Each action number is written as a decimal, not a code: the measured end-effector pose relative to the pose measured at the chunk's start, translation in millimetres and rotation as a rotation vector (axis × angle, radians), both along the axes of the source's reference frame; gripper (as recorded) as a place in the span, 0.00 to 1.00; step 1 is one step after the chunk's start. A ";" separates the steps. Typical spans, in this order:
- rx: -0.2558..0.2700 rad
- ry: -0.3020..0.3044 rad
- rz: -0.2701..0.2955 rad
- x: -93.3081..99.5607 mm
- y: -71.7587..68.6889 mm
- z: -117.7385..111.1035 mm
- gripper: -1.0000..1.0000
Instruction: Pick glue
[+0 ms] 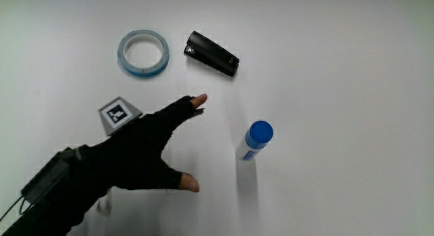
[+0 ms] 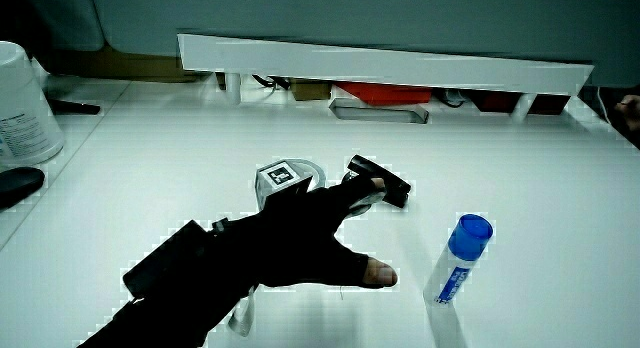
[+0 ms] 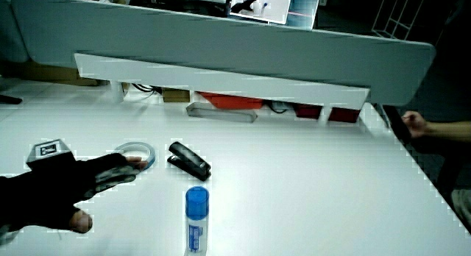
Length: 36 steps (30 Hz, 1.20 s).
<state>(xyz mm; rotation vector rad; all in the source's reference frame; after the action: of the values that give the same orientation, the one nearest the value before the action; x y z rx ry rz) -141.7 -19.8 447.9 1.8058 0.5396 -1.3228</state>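
The glue stick point(image 1: 254, 141) stands upright on the white table point(image 1: 339, 93), white-bodied with a blue cap; both side views show it point(image 2: 458, 258) point(image 3: 196, 218). The gloved hand point(image 1: 146, 151) hovers over the table beside the glue, a short gap between them, fingers spread and thumb out, holding nothing. It carries a patterned cube point(image 1: 117, 114) on its back. The fingertips point(image 1: 198, 100) point toward the black stapler point(image 1: 212, 53). Both side views show the hand point(image 2: 300, 238) point(image 3: 66, 186) spread the same way.
A blue tape ring point(image 1: 143, 53) lies beside the black stapler, both farther from the person than the hand. A white canister point(image 2: 22, 103) stands at the table's edge in a side view. A low partition point(image 3: 221, 83) runs along the table.
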 end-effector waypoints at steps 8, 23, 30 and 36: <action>-0.010 0.001 0.001 27.9 -1.9 25.1 0.50; 0.018 0.124 -0.051 64.9 1.9 60.8 0.50; 0.011 0.129 -0.051 70.2 2.9 64.7 0.50; 0.048 0.090 -0.082 70.9 1.9 64.4 0.63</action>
<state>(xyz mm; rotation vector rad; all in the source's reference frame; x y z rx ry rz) -70.8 -17.9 512.3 1.8316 0.5554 -1.4634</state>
